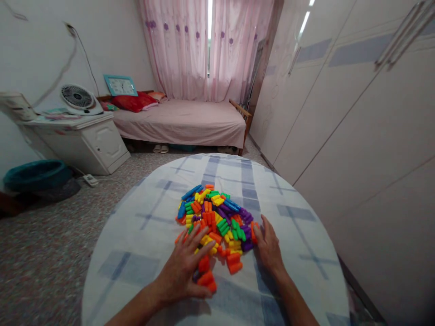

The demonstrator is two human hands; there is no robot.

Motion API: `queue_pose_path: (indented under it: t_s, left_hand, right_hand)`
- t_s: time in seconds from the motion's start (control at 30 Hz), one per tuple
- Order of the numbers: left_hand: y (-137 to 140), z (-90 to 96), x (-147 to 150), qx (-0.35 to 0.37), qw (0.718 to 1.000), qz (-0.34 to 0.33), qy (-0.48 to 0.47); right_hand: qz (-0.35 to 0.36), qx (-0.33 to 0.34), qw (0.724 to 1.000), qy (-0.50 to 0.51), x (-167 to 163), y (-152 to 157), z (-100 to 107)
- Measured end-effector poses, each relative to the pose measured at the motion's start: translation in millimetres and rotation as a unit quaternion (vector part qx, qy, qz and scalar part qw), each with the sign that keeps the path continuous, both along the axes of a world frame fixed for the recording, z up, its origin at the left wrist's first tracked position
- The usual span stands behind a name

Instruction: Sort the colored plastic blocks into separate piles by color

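A heap of plastic toy building blocks (209, 219), with ribbed, finger-like shapes in orange, yellow, green, blue and purple, lies on the round table. Over its near left part my left hand (181, 267) is spread, fingers reaching onto yellow and orange blocks. Its thumb lies by an orange block (208, 281) at the near edge of the heap. My right hand (270, 246) rests along the heap's right side, fingers apart, the thumb touching an orange block (254, 232). Purple blocks (247, 237) lie just left of that thumb. Another orange block (234, 263) sits between the hands.
A white and blue checked cloth (136, 267) covers the table. Beyond it stands a bed (186, 118) with a pink sheet. On the left are a white cabinet (105, 147) with a fan (79, 97) and a bin (37, 175). Tall wardrobe doors (356, 113) line the right.
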State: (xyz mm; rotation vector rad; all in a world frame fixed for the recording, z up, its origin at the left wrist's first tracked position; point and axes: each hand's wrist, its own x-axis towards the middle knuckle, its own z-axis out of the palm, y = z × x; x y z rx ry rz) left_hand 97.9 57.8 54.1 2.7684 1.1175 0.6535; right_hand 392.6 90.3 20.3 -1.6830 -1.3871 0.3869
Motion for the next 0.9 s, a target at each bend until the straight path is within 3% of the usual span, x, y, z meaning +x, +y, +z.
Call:
queue_pose_path:
  t_s: [0.1,0.27,0.4,0.63,0.9]
  left_hand:
    - [-12,-16.5,16,0.023,0.999,0.032,0.032]
    - [17,-13.3,32,0.078,0.989,0.124,0.0]
    - [18,-14.3,22,0.085,0.979,0.178,-0.041]
    - [-8,-53.3,-8,0.033,0.965,0.252,-0.066]
    - [-1,-52.4,-8,0.041,0.956,0.264,-0.12]
  right_hand:
    - [-0.002,0.011,0.999,0.049,-36,-12,-9]
    - [0.068,0.02,0.991,0.113,-86,-2,3]
    - [0.07,0.051,0.995,0.055,-81,-15,2]
    - [0.051,0.051,0.988,-0.137,-72,-77,-29]
    - [0.054,0.088,0.99,-0.095,-83,-57,-19]
